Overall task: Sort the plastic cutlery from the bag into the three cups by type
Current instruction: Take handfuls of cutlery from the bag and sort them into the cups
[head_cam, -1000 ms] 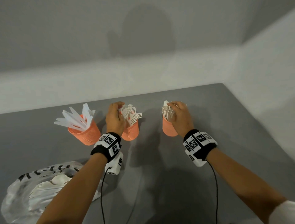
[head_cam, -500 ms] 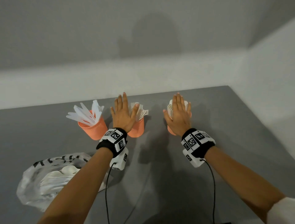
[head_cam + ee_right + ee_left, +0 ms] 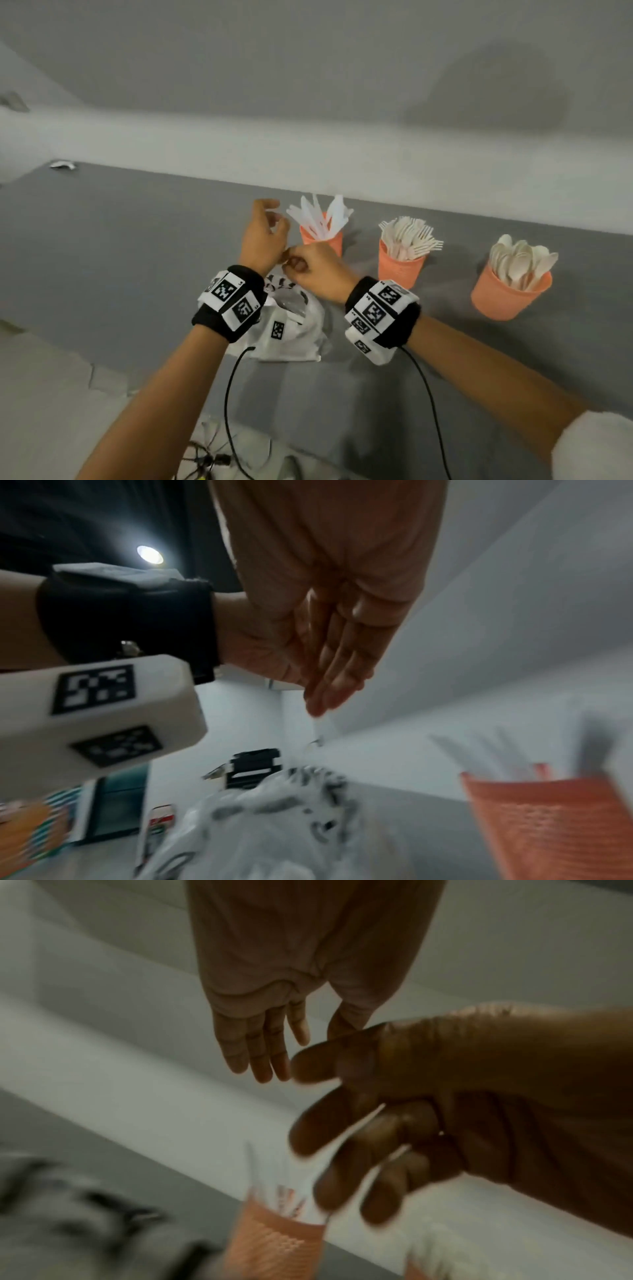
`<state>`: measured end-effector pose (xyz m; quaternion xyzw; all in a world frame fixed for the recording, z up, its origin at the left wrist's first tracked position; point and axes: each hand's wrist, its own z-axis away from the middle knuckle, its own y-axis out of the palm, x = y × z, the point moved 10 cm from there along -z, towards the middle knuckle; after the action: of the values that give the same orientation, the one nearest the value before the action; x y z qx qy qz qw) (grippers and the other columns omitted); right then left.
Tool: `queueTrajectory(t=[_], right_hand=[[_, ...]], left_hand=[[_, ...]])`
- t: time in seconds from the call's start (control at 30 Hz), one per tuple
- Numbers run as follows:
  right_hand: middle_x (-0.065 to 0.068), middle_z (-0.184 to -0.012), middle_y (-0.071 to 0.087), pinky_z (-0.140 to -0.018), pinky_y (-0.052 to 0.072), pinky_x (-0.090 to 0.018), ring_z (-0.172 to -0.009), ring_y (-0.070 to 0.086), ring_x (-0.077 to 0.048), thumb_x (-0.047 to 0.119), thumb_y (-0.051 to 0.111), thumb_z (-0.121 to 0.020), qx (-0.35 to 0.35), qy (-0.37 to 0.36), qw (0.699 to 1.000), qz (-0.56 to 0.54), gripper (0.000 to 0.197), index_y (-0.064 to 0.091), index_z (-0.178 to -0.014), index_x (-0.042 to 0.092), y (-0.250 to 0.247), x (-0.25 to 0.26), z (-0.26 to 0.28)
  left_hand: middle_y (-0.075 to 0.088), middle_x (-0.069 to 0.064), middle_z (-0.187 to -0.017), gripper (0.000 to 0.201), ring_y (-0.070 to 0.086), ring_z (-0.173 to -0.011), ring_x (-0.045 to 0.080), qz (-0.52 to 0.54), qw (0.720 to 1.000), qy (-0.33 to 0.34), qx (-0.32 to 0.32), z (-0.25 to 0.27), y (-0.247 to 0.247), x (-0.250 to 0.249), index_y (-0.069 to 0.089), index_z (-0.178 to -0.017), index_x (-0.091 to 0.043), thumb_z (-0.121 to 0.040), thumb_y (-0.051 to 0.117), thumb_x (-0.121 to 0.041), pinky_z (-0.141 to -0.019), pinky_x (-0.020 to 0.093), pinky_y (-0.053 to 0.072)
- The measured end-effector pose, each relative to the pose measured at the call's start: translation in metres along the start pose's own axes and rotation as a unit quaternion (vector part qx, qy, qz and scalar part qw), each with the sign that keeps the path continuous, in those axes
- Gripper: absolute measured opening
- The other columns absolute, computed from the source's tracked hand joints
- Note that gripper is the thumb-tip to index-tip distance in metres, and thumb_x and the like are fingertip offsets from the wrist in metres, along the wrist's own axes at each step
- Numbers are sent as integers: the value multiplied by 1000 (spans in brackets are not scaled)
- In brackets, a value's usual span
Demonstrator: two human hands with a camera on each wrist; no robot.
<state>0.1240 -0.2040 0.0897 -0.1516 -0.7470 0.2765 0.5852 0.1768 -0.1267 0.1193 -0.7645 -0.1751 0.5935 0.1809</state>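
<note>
Three orange cups stand in a row on the grey table (image 3: pixel 137 260): the knife cup (image 3: pixel 323 236), the fork cup (image 3: pixel 400 265) and the spoon cup (image 3: pixel 507 296), each full of white cutlery. The printed plastic bag (image 3: pixel 291 329) sits bunched just left of the knife cup, under both wrists. My right hand (image 3: pixel 295 264) hovers over the bag's top, thumb and fingers pinched together. In the right wrist view a thin strand of the bag (image 3: pixel 274 818) runs up to that right hand (image 3: pixel 318 710). My left hand (image 3: pixel 274 219) hangs beside it with loose fingers (image 3: pixel 260 1064), holding nothing.
A white wall ledge runs behind the cups. The table's front edge lies near my elbows, with black cables (image 3: pixel 236 404) trailing over it. A small shiny object (image 3: pixel 63 165) lies at the far back left. Boxes (image 3: pixel 41 826) stand beyond the bag.
Both hands left the fork and spoon cups, where they were spread flat, and moved left to the bag. My right hand now pinches the bag's top. My head turned left.
</note>
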Motion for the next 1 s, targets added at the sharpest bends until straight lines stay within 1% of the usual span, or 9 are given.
queueTrajectory(t=[0.13,0.23,0.3,0.4,0.5,0.6,0.67,0.83,1.0], right_hand=[[-16,-111,66,-86,43,-31,-102,60,-30,15,54,-89,192,48,969,145,28,63,-112,2,89,-11,-8],[-19,-122,59,-93,42,-34,-113,54,-34,24,56,-91,264,106,931,230,38,54,-119,-1,121,-36,-3],[-18,-125,56,-92,41,-34,-116,52,-32,28,59,-89,273,138,923,236,46,49,-124,0,129,-51,-1],[-12,-134,51,-99,39,-34,-122,49,-30,32,64,-85,286,173,926,175,69,32,-142,11,143,-67,0],[-7,-121,59,-97,43,-36,-112,55,-26,37,69,-78,285,194,926,154,61,46,-130,15,157,-85,-17],[-3,-101,65,-87,49,-35,-95,60,-25,49,70,-64,261,225,928,142,53,57,-106,18,171,-119,-36],[-1,-93,66,-80,49,-32,-89,61,-23,52,67,-63,251,234,930,132,47,59,-97,20,174,-127,-41],[-7,-102,69,-90,51,-36,-95,64,-23,47,74,-65,248,256,931,76,54,64,-107,14,169,-115,-36],[-9,-107,68,-89,49,-33,-101,63,-25,35,77,-70,241,260,934,38,51,63,-111,9,173,-120,-40]], left_hand=[[57,11,-98,16,50,-86,19,-101,993,-54,-33,11,-50,57,58,-101,3,-89,51,-6,-82,31,43],[56,14,-104,16,54,-91,27,-174,979,-110,-1,24,-63,97,65,-84,1,-87,59,-14,-86,30,42],[57,15,-114,15,54,-106,29,-209,967,-140,30,35,-64,120,68,-78,-5,-85,61,-17,-95,32,40],[50,16,-124,18,52,-114,30,-237,947,-195,91,50,-58,149,68,-97,-9,-87,56,-18,-103,32,37],[50,15,-129,28,55,-111,30,-209,939,-239,129,60,-55,169,62,-114,-13,-88,52,-11,-97,28,39],[58,16,-125,34,58,-107,34,-187,940,-241,152,61,-51,174,59,-118,-11,-87,48,-3,-83,27,44],[58,16,-125,37,59,-107,36,-173,943,-238,157,59,-51,173,59,-119,-10,-86,46,1,-81,28,45],[57,15,-128,40,57,-112,37,-148,953,-221,148,54,-56,171,61,-117,-7,-85,42,7,-91,35,48],[55,15,-131,42,57,-112,33,-143,955,-215,148,49,-57,170,62,-116,-9,-83,41,8,-93,37,49]])
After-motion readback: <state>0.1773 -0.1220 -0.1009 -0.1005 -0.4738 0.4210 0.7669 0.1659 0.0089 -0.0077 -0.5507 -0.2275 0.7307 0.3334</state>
